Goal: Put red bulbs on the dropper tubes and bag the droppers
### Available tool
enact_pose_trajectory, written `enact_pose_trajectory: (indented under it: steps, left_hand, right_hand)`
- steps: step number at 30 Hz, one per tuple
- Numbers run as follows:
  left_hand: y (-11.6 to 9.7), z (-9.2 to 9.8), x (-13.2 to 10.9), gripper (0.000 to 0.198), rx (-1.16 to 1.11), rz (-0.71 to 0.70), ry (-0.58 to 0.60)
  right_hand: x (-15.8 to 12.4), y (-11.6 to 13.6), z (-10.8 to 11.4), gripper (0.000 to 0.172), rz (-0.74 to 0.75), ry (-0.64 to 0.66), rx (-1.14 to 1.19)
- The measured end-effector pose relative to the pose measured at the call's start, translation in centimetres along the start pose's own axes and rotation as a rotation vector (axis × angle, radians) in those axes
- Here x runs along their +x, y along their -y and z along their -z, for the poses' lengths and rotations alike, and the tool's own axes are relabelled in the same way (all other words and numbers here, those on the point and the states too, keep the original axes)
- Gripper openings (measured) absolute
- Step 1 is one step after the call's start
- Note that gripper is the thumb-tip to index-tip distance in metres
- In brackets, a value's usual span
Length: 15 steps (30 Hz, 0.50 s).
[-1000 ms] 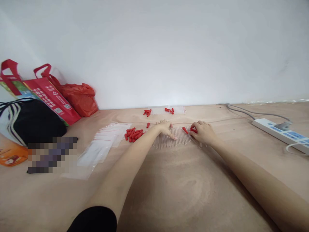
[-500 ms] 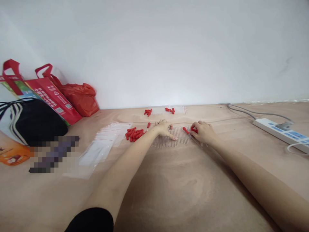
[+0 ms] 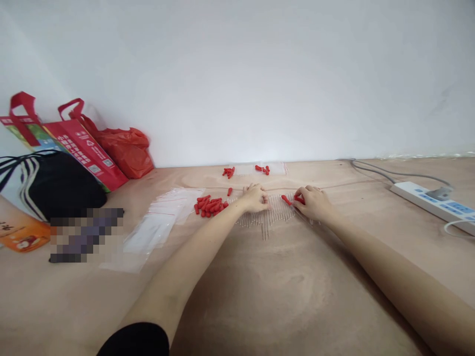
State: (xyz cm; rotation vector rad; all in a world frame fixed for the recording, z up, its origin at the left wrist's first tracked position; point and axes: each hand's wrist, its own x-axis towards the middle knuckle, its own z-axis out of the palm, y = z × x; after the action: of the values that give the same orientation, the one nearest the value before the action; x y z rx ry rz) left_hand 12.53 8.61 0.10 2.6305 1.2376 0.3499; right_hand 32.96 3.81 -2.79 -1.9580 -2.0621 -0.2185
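Observation:
A long row of thin clear tubes lies side by side on the wooden table. Over the row's left part rests my left hand, its fingers curled down and closed on some of the tubes. Just below it, a few tubes stick out of the row towards me. My right hand, at the row's right end, pinches small red rubber bulbs; how many is hidden. Another red bulb lies at its fingertips, on the tubes. Left of my left hand is a heap of red bulbs, with a single bulb behind it.
Clear zip bags are stacked on the left. Near the wall, another clear bag lies by several red bulbs. Shopping bags and a black drawstring bag stand far left. A power strip with cables lies right.
My left hand's thumb has drawn in towards its fingers, and a few tubes now jut out of the row towards me. The right hand stays with the red bulbs. The view has shifted slightly.

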Motion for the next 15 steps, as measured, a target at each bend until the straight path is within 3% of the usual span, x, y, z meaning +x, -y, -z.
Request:
enact_pose_trajectory:
  steps: [5, 8, 10, 15]
  left_hand:
    - [-1.0, 0.2, -2.3, 0.028, -0.005, -0.036, -0.125]
    - [-1.1, 0.5, -5.1, 0.041, -0.008, -0.324, -0.103]
    - [-1.0, 0.6, -6.8, 0.057, 0.013, -0.428, -0.067]
    - [-0.3, 0.3, -7.9, 0.061, 0.060, -0.412, -0.088]
  right_hand:
    - [0.1, 0.0, 0.0, 0.024, 0.002, 0.004, 0.008]
    - [0.0, 0.0, 0.1, 0.023, -0.004, 0.005, 0.009]
    - [0.0, 0.1, 0.1, 0.023, 0.000, 0.002, 0.006]
    - [0.0, 0.1, 0.0, 0.023, 0.007, -0.012, 0.002]
